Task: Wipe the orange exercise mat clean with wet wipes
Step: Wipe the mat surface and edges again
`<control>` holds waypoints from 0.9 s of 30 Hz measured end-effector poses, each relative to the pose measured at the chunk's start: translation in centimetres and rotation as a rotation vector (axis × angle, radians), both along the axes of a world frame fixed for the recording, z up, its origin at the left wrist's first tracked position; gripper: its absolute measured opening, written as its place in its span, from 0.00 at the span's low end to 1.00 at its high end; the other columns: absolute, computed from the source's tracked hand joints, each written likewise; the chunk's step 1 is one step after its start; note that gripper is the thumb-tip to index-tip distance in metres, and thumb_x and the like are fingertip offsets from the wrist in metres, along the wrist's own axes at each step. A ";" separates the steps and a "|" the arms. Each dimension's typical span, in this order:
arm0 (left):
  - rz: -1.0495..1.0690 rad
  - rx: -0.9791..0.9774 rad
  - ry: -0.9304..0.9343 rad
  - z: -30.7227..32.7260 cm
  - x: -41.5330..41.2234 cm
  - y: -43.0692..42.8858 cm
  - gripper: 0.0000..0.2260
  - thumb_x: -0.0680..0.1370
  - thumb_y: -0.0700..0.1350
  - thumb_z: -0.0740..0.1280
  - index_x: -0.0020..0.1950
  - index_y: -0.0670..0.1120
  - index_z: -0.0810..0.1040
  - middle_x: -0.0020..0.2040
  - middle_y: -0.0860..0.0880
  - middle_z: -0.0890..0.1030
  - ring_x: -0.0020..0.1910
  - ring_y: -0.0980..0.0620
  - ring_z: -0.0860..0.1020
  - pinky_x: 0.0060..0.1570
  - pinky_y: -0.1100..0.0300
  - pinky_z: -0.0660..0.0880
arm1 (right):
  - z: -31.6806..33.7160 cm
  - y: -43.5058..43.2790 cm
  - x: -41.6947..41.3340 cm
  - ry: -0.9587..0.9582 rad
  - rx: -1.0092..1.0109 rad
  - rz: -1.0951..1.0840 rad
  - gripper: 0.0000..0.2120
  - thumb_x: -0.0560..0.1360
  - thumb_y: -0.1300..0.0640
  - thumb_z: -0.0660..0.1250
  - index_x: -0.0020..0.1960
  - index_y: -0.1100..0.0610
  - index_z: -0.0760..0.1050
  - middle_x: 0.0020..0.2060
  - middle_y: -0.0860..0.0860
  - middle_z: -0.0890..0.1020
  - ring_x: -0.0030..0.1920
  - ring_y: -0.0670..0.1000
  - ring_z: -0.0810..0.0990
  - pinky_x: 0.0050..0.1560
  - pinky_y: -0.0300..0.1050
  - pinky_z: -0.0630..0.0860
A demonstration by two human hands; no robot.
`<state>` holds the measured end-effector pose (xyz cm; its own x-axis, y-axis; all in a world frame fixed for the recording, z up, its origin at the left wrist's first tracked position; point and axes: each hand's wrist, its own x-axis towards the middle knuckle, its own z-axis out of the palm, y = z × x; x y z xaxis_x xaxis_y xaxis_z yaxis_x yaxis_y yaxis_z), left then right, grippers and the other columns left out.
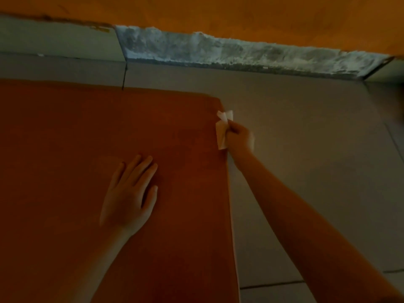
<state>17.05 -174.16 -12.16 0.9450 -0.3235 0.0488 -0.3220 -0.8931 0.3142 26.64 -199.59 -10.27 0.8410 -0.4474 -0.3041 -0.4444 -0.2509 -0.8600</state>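
A wet wipe (221,133) sits partly hidden inside the right hand (240,137).

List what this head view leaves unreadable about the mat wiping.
Orange mat: left and near ends cut off by the head view's frame; dimness hides dirt or streaks.
Wet wipe: partly hidden inside the right hand; contact with the mat unclear.
Left hand: covers the mat beneath.

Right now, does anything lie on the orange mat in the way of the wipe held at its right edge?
Only the left hand, flat on the mat, left of and nearer the person than the wet wipe the right hand grips. Nothing else shows on the mat.
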 end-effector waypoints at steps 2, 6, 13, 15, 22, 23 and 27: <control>0.006 0.000 0.004 0.0 0.0 0.0 0.24 0.81 0.54 0.50 0.74 0.46 0.68 0.76 0.50 0.63 0.77 0.54 0.53 0.76 0.51 0.47 | -0.9 -0.4 -1.2 -0.072 -0.271 0.211 0.14 0.79 0.63 0.58 0.42 0.54 0.80 0.37 0.46 0.78 0.38 0.49 0.76 0.35 0.45 0.71; 0.002 0.001 0.003 0.1 0.0 0.0 0.23 0.81 0.54 0.51 0.73 0.46 0.68 0.76 0.50 0.63 0.77 0.54 0.53 0.76 0.52 0.46 | -1.8 -1.5 -2.1 -0.112 -0.786 0.416 0.11 0.79 0.60 0.60 0.56 0.60 0.79 0.69 0.51 0.69 0.66 0.54 0.67 0.58 0.47 0.69; 0.001 -0.020 0.008 0.1 0.0 0.0 0.23 0.81 0.53 0.51 0.73 0.46 0.68 0.76 0.50 0.63 0.77 0.53 0.54 0.76 0.51 0.47 | -3.0 -0.3 -2.3 -0.230 -0.401 0.314 0.08 0.81 0.60 0.57 0.44 0.55 0.72 0.35 0.38 0.68 0.32 0.35 0.72 0.31 0.31 0.64; -0.002 -0.030 0.008 0.0 0.1 0.0 0.23 0.81 0.53 0.52 0.73 0.46 0.68 0.76 0.49 0.63 0.77 0.53 0.54 0.76 0.52 0.47 | -3.4 -0.1 -2.2 -0.244 -0.367 0.285 0.09 0.81 0.58 0.58 0.52 0.60 0.76 0.39 0.38 0.70 0.32 0.36 0.73 0.32 0.31 0.64; -0.006 -0.051 -0.012 -0.2 0.1 0.0 0.23 0.81 0.52 0.52 0.72 0.45 0.70 0.75 0.48 0.65 0.77 0.51 0.57 0.75 0.49 0.51 | -2.6 0.7 2.3 -0.263 -0.314 0.138 0.20 0.81 0.63 0.58 0.71 0.53 0.70 0.44 0.42 0.81 0.31 0.43 0.75 0.31 0.35 0.73; -0.004 -0.055 -0.014 -0.2 0.0 0.0 0.23 0.81 0.52 0.53 0.72 0.44 0.70 0.75 0.48 0.65 0.77 0.51 0.57 0.75 0.49 0.51 | -2.4 0.7 3.6 -0.243 -0.307 0.128 0.19 0.80 0.65 0.59 0.69 0.55 0.72 0.45 0.44 0.80 0.32 0.41 0.74 0.30 0.30 0.70; -0.011 -0.048 -0.008 -0.2 0.1 0.0 0.22 0.81 0.51 0.53 0.72 0.44 0.69 0.75 0.49 0.65 0.77 0.51 0.57 0.75 0.48 0.52 | -1.4 0.5 6.6 -0.160 -0.360 0.152 0.15 0.75 0.69 0.58 0.43 0.51 0.75 0.30 0.41 0.72 0.24 0.38 0.69 0.24 0.30 0.60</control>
<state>17.17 -174.16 -12.41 0.9409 -0.3308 0.0726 -0.3344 -0.8734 0.3540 33.22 -199.09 -11.71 0.9295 -0.3687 -0.0113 -0.2472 -0.6000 -0.7608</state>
